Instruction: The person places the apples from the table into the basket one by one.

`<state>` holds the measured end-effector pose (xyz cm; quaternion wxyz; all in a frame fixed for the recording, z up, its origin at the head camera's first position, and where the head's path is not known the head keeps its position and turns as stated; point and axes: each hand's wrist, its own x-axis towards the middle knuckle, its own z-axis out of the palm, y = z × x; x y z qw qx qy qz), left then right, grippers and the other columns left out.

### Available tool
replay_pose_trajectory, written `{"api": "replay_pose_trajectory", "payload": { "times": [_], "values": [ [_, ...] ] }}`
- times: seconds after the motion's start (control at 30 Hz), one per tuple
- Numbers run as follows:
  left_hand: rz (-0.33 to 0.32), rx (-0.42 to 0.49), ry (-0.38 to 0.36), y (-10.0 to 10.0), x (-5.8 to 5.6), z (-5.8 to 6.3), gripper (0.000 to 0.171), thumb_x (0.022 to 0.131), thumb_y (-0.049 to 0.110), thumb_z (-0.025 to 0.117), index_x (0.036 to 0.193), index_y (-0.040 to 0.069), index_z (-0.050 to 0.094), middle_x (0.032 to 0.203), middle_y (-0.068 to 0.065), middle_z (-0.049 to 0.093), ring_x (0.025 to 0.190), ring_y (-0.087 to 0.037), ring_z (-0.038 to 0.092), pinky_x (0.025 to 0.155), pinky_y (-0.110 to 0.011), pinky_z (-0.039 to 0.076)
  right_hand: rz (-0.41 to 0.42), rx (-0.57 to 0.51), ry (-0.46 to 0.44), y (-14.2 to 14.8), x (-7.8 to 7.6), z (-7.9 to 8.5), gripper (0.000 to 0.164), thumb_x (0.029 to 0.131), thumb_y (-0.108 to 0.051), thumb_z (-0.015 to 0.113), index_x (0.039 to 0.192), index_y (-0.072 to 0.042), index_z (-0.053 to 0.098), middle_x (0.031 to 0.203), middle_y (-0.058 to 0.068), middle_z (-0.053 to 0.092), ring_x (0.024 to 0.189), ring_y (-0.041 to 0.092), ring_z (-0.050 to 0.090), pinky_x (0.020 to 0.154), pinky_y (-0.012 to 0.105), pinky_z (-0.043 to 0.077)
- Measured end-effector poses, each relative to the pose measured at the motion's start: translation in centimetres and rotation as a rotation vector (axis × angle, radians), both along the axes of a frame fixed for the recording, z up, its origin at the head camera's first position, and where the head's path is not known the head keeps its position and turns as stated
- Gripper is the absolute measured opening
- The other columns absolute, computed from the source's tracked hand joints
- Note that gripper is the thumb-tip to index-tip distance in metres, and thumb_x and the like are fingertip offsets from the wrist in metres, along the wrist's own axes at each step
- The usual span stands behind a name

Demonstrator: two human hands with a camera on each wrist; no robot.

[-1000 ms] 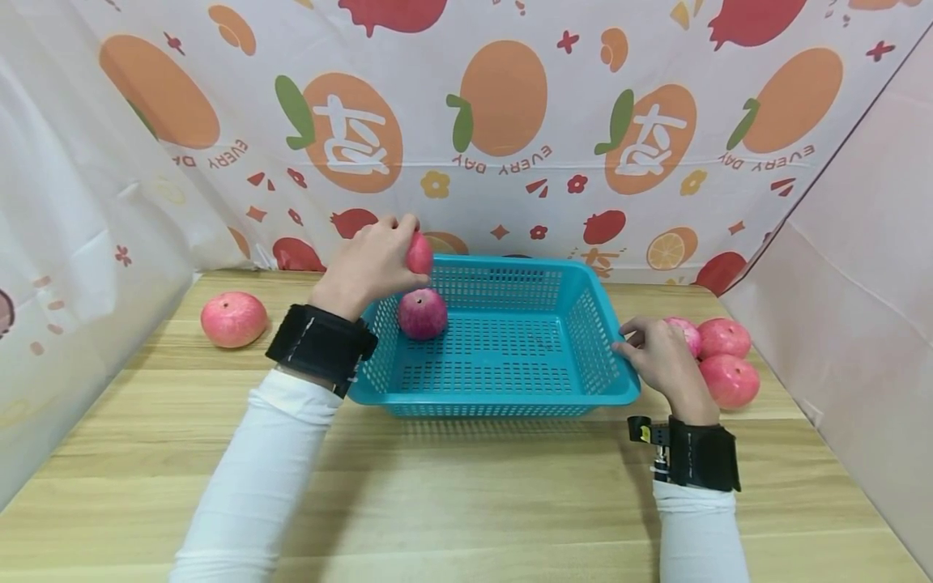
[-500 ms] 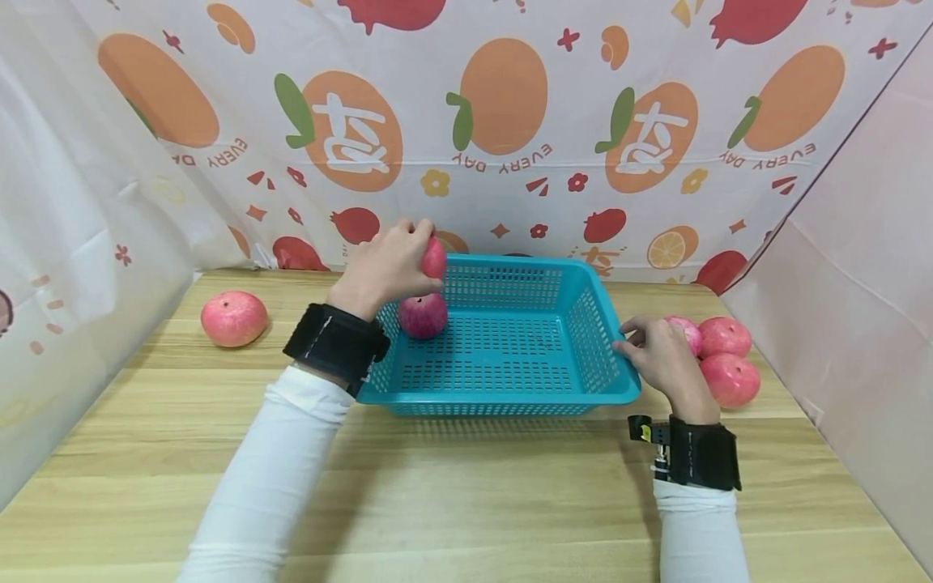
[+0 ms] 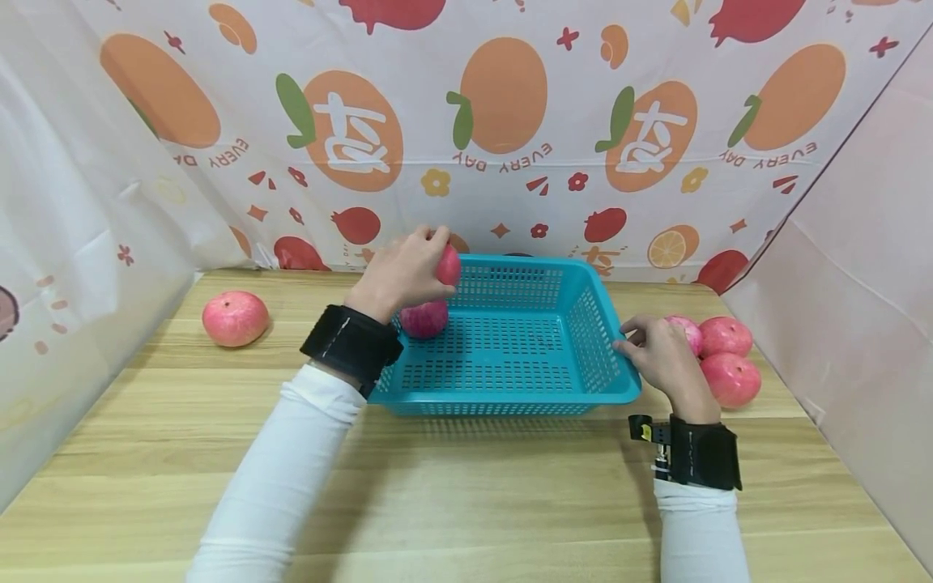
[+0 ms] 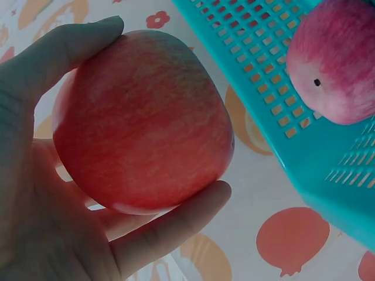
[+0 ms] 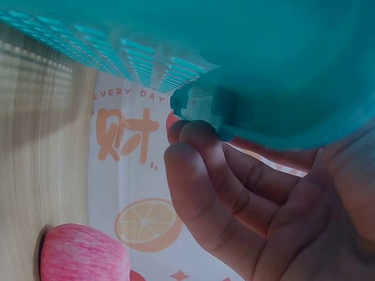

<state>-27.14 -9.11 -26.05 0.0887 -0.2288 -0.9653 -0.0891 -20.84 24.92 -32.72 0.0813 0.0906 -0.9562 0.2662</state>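
In my left hand [image 3: 403, 275] is a red apple [image 3: 449, 267], raised over the left end of a turquoise plastic basket [image 3: 503, 398]. The left wrist view shows the thumb and fingers spread around this apple [image 4: 146, 123], apart from the basket wall [image 4: 281, 152]. A darker pinkish-red apple [image 3: 425, 321] lies inside the basket at the left, partly covered by the left hand in the head view. At the basket's right end, my right hand [image 3: 662, 352] grips the rim, with curled fingers [image 5: 190, 170] under it in the right wrist view.
A lone apple [image 3: 236, 318] sits on the wooden table [image 3: 466, 502] left of the basket. Behind and beside the right hand are three clustered apples [image 3: 731, 380]. A fruit-printed curtain [image 3: 503, 202] closes off the back, and pale sheets hang at both sides.
My left hand has moved right and slightly down with its apple, further over the basket, covering more of the apple inside. The right hand and basket stay where they were.
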Motion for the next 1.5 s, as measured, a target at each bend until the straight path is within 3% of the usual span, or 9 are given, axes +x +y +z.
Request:
{"api": "replay_pose_trajectory", "payload": {
  "times": [0.3, 0.47, 0.87, 1.13, 1.5],
  "values": [
    [-0.037, 0.003, 0.001, 0.9, -0.5, -0.5, 0.068, 0.070, 0.038, 0.073, 0.123, 0.010, 0.041, 0.118, -0.016, 0.047, 0.098, -0.029, 0.046, 0.077, -0.047, 0.050, -0.002, 0.000, -0.002, 0.0, 0.0, 0.0, 0.028, 0.084, -0.009, 0.062, 0.105, 0.008, 0.057, 0.089, 0.024, 0.062, 0.074, 0.029, 0.059, 0.066, 0.047, 0.055],
    [-0.053, 0.016, 0.023, 1.2, -0.8, -0.8, 0.069, 0.068, 0.037, 0.075, 0.122, 0.009, 0.042, 0.118, -0.016, 0.047, 0.100, -0.029, 0.045, 0.073, -0.044, 0.053, 0.003, -0.001, 0.006, 0.0, -0.2, 0.0, 0.027, 0.084, -0.009, 0.062, 0.104, 0.008, 0.057, 0.088, 0.024, 0.062, 0.074, 0.029, 0.059, 0.066, 0.047, 0.055],
    [-0.061, 0.015, -0.020, 2.2, -1.3, -1.4, 0.073, 0.070, 0.036, 0.072, 0.128, 0.008, 0.037, 0.124, -0.016, 0.043, 0.092, -0.027, 0.047, 0.070, -0.042, 0.054, -0.008, -0.007, -0.010, 0.1, -0.1, 0.1, 0.028, 0.084, -0.009, 0.062, 0.106, 0.008, 0.057, 0.089, 0.023, 0.061, 0.074, 0.029, 0.059, 0.066, 0.046, 0.055],
    [-0.089, 0.009, -0.012, 2.6, -1.5, -1.7, 0.069, 0.070, 0.035, 0.074, 0.124, 0.006, 0.041, 0.121, -0.016, 0.043, 0.095, -0.028, 0.045, 0.072, -0.041, 0.053, -0.003, -0.007, -0.008, 0.0, -0.3, 0.1, 0.027, 0.084, -0.009, 0.061, 0.104, 0.008, 0.057, 0.088, 0.024, 0.062, 0.072, 0.028, 0.059, 0.066, 0.046, 0.055],
    [-0.098, 0.002, -0.021, 3.1, -1.8, -2.2, 0.069, 0.068, 0.033, 0.077, 0.124, 0.012, 0.044, 0.117, -0.016, 0.039, 0.100, -0.029, 0.041, 0.073, -0.041, 0.053, -0.005, -0.010, -0.012, 0.1, -0.3, 0.0, 0.027, 0.084, -0.009, 0.062, 0.104, 0.008, 0.057, 0.088, 0.024, 0.062, 0.072, 0.028, 0.060, 0.065, 0.046, 0.055]
  ]
}}
